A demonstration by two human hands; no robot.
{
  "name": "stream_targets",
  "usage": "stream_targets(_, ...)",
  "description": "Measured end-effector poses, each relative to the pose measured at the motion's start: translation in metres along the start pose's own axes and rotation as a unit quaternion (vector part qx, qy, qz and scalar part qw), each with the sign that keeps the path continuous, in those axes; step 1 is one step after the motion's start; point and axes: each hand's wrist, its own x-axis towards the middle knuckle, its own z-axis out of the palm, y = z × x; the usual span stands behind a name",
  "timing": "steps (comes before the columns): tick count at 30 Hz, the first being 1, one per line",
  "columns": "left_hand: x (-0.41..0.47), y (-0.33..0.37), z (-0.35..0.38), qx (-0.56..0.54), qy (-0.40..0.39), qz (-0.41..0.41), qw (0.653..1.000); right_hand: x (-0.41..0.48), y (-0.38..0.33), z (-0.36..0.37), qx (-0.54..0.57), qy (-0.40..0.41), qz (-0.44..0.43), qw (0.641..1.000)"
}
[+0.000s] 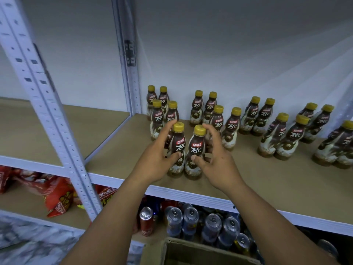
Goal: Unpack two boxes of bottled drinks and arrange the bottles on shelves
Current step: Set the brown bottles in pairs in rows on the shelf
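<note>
Two brown coffee bottles with yellow caps stand side by side near the front of the brown shelf board (248, 180). My left hand (158, 157) grips the left bottle (178, 148), thumb on its label and fingers round its far side. My right hand (215, 159) grips the right bottle (196, 150) the same way. Behind and to the right, several more of the same bottles (282, 134) stand upright in pairs along the shelf. An open cardboard box (191, 253) sits below, at the bottom edge.
A white perforated upright (47, 111) crosses the left side, with a second post (129, 73) at the back. The lower shelf holds several drink cans (191, 220) and red snack bags (57, 194). The left bay's shelf board (47, 134) is bare brown.
</note>
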Motion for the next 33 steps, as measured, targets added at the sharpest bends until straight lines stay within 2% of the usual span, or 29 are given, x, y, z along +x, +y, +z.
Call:
stream_targets(14, -0.016, -0.035, -0.055, 0.010, 0.037, 0.002, 0.999, 0.022, -0.029, 0.065, -0.006, -0.016, -0.029, 0.999)
stream_targets(33, -0.012, -0.046, -0.059, 0.025, 0.057, 0.001, 0.998, 0.032, -0.026, 0.080, -0.021, -0.008, -0.033, 0.999)
